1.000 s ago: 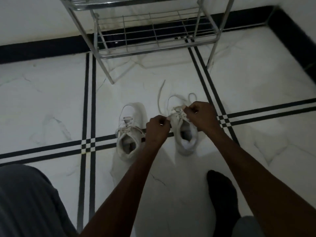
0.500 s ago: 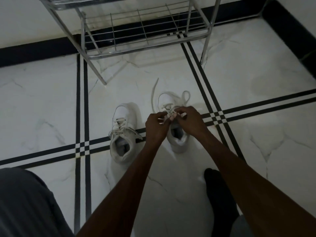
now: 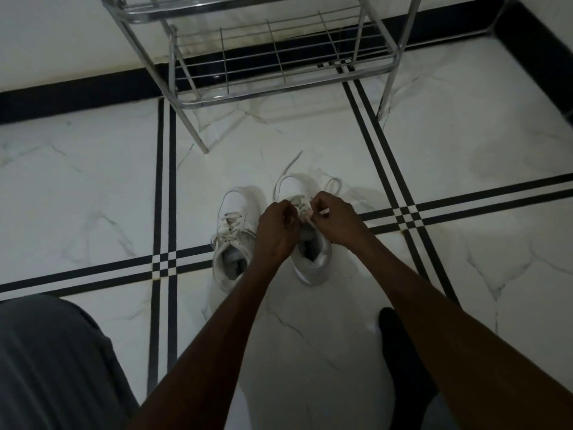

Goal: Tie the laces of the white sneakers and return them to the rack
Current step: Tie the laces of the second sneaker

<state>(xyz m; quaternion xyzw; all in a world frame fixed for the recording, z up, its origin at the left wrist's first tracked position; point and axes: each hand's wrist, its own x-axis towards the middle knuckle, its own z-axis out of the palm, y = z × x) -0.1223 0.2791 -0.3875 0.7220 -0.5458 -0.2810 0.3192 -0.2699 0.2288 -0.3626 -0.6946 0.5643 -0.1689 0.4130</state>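
Left hand (image 3: 277, 228): fingers pinch the lace over the right sneaker (image 3: 305, 231), keeping tension.
Right hand (image 3: 336, 219): fingers grip the other lace end.
Left sneaker (image 3: 233, 235): on floor, beside.
Rack (image 3: 279, 57): beyond, shelf bare.

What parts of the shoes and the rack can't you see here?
Head view only:
- The knot on the right sneaker: left hand and right hand cover it.
- Top of the rack: cut off by the picture's upper edge.
- Inside the left sneaker: too dark.
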